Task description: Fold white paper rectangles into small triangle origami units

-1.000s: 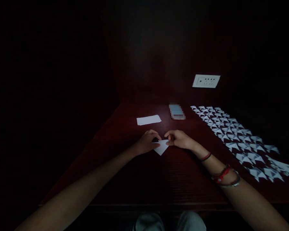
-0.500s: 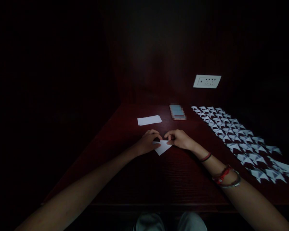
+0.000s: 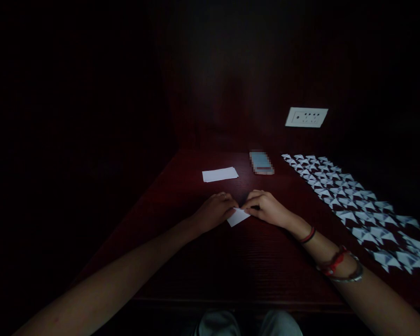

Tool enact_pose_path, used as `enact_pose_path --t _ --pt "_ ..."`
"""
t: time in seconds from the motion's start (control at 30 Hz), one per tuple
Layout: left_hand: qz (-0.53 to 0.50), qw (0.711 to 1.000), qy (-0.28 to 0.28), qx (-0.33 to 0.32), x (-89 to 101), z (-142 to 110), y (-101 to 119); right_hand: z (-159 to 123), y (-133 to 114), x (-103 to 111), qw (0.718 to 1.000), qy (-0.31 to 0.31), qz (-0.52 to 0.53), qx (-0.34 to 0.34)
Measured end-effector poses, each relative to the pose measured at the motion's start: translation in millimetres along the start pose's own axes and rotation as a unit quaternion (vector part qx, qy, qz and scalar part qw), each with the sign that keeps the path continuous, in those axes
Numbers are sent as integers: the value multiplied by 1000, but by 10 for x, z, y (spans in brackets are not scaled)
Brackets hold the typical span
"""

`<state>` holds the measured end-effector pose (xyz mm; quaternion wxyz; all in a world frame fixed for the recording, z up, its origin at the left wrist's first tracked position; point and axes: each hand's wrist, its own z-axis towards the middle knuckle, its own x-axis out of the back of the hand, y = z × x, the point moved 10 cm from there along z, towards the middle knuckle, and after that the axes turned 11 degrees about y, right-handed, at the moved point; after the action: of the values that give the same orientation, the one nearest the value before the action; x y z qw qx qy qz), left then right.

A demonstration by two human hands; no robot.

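Note:
A small piece of folded white paper (image 3: 238, 218) lies low over the dark red table in front of me, its lower point facing my body. My left hand (image 3: 217, 209) pinches its upper left edge between thumb and fingers. On the opposite side, my right hand (image 3: 266, 207) grips the upper right edge the same way. The fingertips of both hands nearly meet at the top, hiding that edge. Beyond the hands sits a stack of white paper slips (image 3: 220, 174).
A phone (image 3: 261, 162) with a blurred screen lies near the back wall. Rows of folded white paper pieces (image 3: 350, 192) cover the table's right side. A white wall socket (image 3: 306, 117) is above. The table's front edge (image 3: 245, 302) runs just before my knees.
The fingers of both hands have closed in toward each other along the paper's top edge and now cover more of it. The whole view has shifted slightly.

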<state>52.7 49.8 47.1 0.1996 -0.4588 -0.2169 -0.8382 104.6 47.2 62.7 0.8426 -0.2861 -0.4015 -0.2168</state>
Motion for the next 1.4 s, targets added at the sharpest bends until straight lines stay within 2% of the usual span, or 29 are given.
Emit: enact_pose_path --t 0.1,0.23,0.43,0.57,0.87,1.13,1.23,1.4 --pt "6 1000 10 -10 3 -17 19 -22 -30 -4 999 -13 32 2" --pt "5 1000 8 -18 -18 -33 39 -56 -1 -14 996 -36 66 -36" --pt "28 1000 11 -3 -39 -62 -10 -95 51 -19 994 -63 59 -69" --pt "29 999 16 -9 -23 -55 15 -99 -4 -23 995 -72 43 -54" --pt "6 998 -30 -62 -59 -100 116 -130 -162 -68 991 -119 59 12" --pt "12 997 -64 -43 -88 -166 169 -175 -141 -48 981 -166 101 1" --pt "27 996 -78 -33 -83 -182 178 -171 -104 -41 981 -164 104 -8" --pt "21 996 -85 -24 -25 -153 228 -110 -40 -4 993 -109 51 -20"
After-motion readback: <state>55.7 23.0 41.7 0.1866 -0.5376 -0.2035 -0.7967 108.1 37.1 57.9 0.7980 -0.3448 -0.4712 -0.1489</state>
